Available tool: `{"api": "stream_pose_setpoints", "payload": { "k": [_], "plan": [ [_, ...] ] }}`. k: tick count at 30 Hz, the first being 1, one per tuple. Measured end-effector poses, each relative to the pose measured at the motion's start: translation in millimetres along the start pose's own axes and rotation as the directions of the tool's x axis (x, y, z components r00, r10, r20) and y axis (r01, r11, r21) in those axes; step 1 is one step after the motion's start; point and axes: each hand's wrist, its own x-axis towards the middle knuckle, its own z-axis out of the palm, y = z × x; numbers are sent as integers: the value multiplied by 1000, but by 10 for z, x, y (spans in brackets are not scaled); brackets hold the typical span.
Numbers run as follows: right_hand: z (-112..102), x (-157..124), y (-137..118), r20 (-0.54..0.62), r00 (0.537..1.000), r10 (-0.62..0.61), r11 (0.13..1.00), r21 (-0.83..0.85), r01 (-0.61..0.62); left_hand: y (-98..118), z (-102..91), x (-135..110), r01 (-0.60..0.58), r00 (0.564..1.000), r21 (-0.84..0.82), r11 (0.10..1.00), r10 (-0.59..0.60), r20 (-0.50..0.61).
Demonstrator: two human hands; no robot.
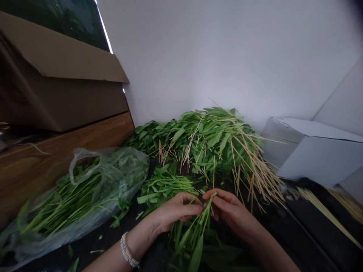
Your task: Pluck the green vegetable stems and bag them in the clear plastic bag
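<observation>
Plain white wall (198, 56) behind; left hand (178, 209) pinching slim green leafy stem bunch (200, 228), low centre; right hand (231, 209) at stem ends, grip unclear. Loose pinch could scatter stems.

Dim, diffuse light is spread over the wall (215, 56); a thin strip (104, 26) at upper left is blown out, the lower foreground is sunk in shadow, and fine detail is softened.
</observation>
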Motion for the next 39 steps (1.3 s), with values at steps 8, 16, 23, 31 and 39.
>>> {"api": "stream_pose_setpoints", "payload": {
  "k": [8, 16, 23, 31, 39],
  "plan": [
    [-11, 21, 26, -40, 999, 24, 990, -135, -29, -1, 49, 5, -31, 998, 215, 976, 43, -50],
    [12, 18, -78, -98, 995, -36, 945, -327, 1, 12, 113, 10, -81, 988, 217, 973, 106, -109],
    [101, -65, -111, -88, 982, -169, 943, -304, 135, -43, 135, 38, -46, 989, -65, 997, 36, -140],
    [74, -142, -238, -100, 967, -233, 970, -97, 223, -60, 90, 56, -64, 994, -597, 800, 107, 37],
    [130, -77, -72, 57, 910, -412, 488, -829, 273, -169, 148, 75, 1, 1000, -291, 957, -3, -6]
  ]
}}
